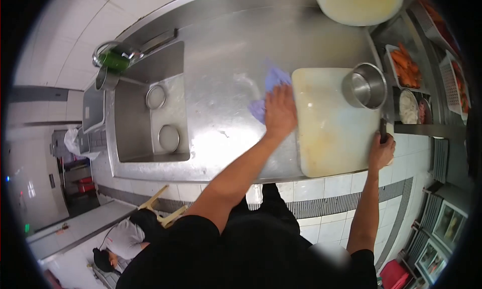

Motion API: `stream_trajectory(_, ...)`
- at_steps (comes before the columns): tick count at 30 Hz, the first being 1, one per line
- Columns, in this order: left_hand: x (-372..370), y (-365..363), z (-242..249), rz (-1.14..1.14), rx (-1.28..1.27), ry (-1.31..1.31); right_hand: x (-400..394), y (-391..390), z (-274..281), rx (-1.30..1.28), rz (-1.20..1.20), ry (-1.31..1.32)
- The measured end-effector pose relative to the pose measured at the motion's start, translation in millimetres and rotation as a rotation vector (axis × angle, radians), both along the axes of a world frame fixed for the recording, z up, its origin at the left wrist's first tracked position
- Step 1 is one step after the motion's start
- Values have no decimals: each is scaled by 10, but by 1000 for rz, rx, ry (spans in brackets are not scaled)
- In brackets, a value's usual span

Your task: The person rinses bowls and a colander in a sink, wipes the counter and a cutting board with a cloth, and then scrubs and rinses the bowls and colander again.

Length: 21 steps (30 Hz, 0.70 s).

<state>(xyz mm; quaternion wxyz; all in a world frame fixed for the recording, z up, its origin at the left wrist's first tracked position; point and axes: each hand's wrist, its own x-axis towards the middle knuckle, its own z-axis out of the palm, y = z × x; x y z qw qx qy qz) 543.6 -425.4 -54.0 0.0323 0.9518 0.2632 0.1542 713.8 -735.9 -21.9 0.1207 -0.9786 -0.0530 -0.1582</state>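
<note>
My left hand [281, 110] presses on a crumpled purple cloth [257, 109] on the steel counter [221, 113], just left of a white cutting board [331, 133]. At the board's right edge, my right hand [383, 151] is closed around the dark handle of a tool [383, 131]; the rest of that tool is hard to make out. A round steel pot [368, 87] stands on the board's upper right part, above my right hand.
A sink [135, 123] holds two round metal pieces at left. Trays of carrots [405, 68] stand on the right. Another round board [359, 5] lies at the top. A person in grey [125, 239] is at lower left, near a wooden stool [155, 206].
</note>
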Motion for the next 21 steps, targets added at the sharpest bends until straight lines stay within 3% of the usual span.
stream_trajectory(1,-266,-92,102,26,0,16,-8,-28,-26,10,-1,6)
stream_trajectory(3,-714,-78,319,-218,-211,-15,29,-32,-75,34,16,-6)
stream_trajectory(6,-1386,572,345,0,-318,92,19,-3,-69,47,15,-13)
stream_trajectory(7,-1749,996,-21,58,-41,-127,18,-10,-74,21,11,-21)
stream_trajectory(9,-2180,2004,-15,304,75,-143,10,-20,-71,-6,20,-28)
stream_trajectory(10,-2486,2759,-276,562,-345,-104,5,-15,-78,14,25,1)
stream_trajectory(11,-2645,3169,-165,664,-316,67,27,-38,-77,37,12,19)
stream_trajectory(12,-2540,3232,167,721,-218,31,58,-80,-126,-18,18,-13)
stream_trajectory(13,-2450,3342,405,671,-279,10,60,-52,-73,1,9,-22)
stream_trajectory(14,-2268,3175,685,663,-289,20,8,-15,-35,18,14,-21)
stream_trajectory(16,-1728,2652,1285,554,-562,87,18,8,-26,16,11,-4)
stream_trajectory(18,-1331,1905,1484,443,-656,198,5,-8,-38,12,0,-9)
stream_trajectory(19,-1299,1629,1194,302,-657,199,0,-4,-28,12,-7,-9)
stream_trajectory(21,-1166,878,735,-90,-400,69,-5,11,4,27,7,-3)
